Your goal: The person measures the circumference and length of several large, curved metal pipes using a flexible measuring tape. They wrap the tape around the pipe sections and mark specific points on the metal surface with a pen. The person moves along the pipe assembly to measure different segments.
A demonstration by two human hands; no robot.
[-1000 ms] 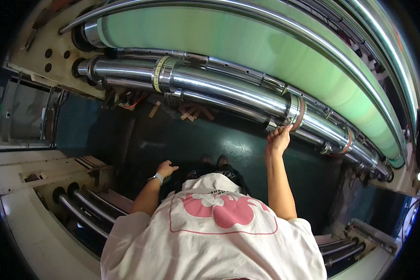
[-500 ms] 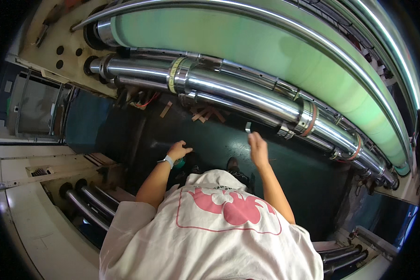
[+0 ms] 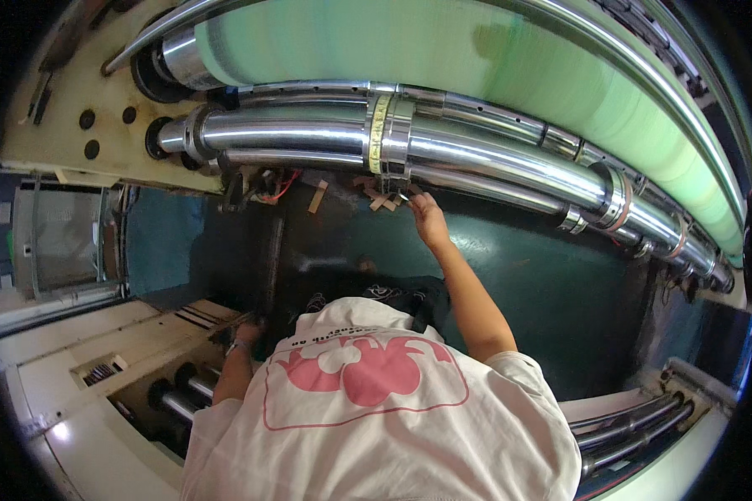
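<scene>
My right hand [image 3: 429, 220] reaches up to the collar [image 3: 392, 142] with a pale yellow band on the long chrome roller [image 3: 292, 134]. Its fingers are closed on a small shiny strip [image 3: 404, 198], held just below the collar's lower edge. I cannot tell whether the strip touches the collar. Low on the left, my left hand [image 3: 247, 332] is at the inner edge of the cream machine housing [image 3: 83, 330]. Its fingers are dark and smeared, so their grip does not show.
A wide green cylinder [image 3: 368, 46] curves above the chrome roller. Several brown strips [image 3: 317, 196] lie on the dark floor [image 3: 510, 292] beneath it. More metal rollers [image 3: 635, 426] stand low on the right. Red wires [image 3: 286, 185] hang near the left end.
My right hand has moved left and up to the banded collar, carrying the shiny strip. My left hand has dropped down and left to the cream housing. The whole view has shifted and turned.
</scene>
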